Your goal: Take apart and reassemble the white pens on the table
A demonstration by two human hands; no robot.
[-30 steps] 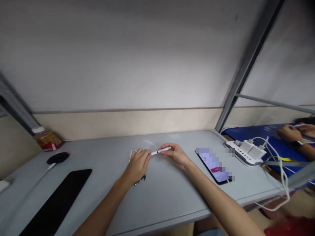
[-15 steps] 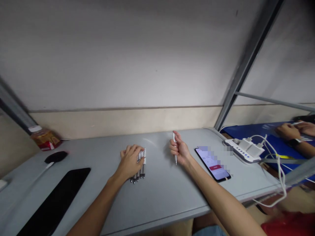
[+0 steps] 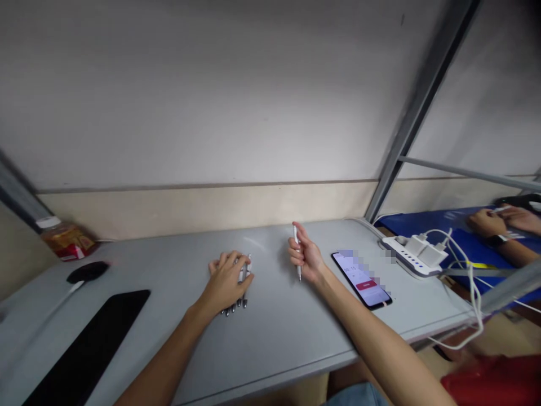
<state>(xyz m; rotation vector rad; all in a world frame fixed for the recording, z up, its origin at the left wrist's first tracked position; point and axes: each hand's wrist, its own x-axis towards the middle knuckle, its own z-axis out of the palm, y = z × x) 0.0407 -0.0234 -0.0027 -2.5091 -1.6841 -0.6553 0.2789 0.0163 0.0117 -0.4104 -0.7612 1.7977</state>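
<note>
My left hand [image 3: 227, 282] is closed over a row of several white pens [image 3: 244, 303] lying side by side on the grey table [image 3: 270, 332]. The fingers cover most of their barrels, and only the metal tips and some of the right-hand barrels show. To the right, my right hand [image 3: 310, 258] holds a single white pen [image 3: 295, 232] upright, wrapped in its fingers, with the metal tip pointing down just above or at the table; contact I cannot tell.
On the right lie a lit phone [image 3: 363, 279] and a power strip [image 3: 412, 256] with plugs and white cables. At left are a black slab [image 3: 88, 344], a round black charging pad [image 3: 88, 273] and a bottle [image 3: 65, 239]. A co-worker's hands [image 3: 490, 224] show far right.
My left thumb and fingers have shifted slightly over the pens, covering more of them. My right hand keeps its pen, almost unmoved. The whole view has shifted a little.
</note>
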